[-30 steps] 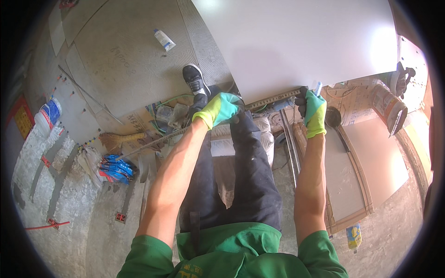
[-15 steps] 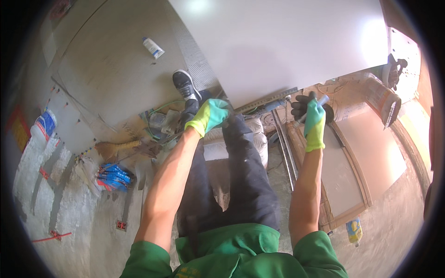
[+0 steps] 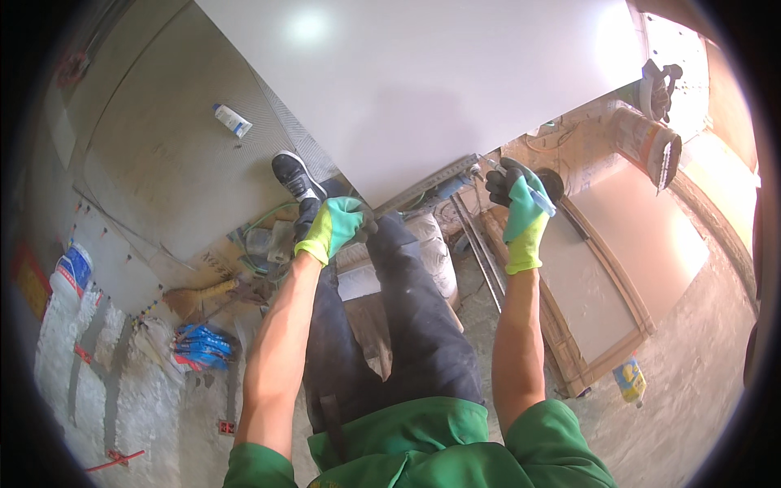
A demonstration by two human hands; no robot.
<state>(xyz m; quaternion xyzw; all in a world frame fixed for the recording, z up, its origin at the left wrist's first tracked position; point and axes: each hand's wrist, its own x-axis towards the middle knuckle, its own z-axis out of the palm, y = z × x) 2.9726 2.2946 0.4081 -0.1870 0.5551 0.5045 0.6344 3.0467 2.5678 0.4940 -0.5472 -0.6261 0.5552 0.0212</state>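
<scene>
two hands gloved; your right grip point(image 3: 521, 213) is curling around a pen-like tool point(image 3: 543, 203), thin tip pointing up-left toward the near end of a dark ruler point(image 3: 431, 180). the ruler is slanting down-left along the pale panel's point(image 3: 455, 81) edge. your left grip point(image 3: 338, 224), fingers curled, is sitting by its other end; contents: cannot tell.
</scene>
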